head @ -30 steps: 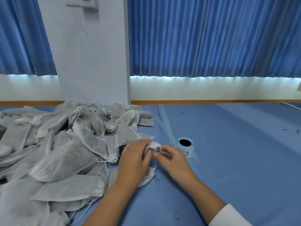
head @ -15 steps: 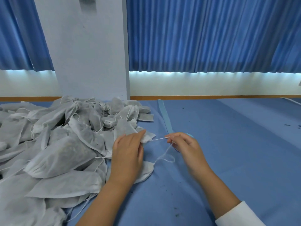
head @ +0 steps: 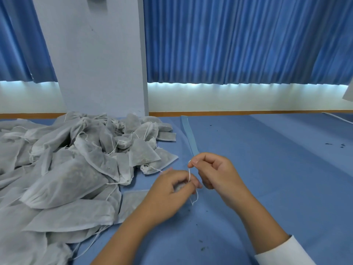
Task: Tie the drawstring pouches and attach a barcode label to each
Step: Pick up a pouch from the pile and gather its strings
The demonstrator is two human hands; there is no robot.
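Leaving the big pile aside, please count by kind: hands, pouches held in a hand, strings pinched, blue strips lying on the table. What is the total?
Hands: 2 (left hand, right hand)
Pouch: 1
String: 1
Strip: 1
Total: 5

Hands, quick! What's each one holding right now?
Left hand: closed, gripping a pouch.
Right hand: closed, pinching the white drawstring.

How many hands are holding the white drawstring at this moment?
2. The right hand pinches the drawstring at its upper end; the left hand grips it lower, together with the pouch neck. No other hand is in view.
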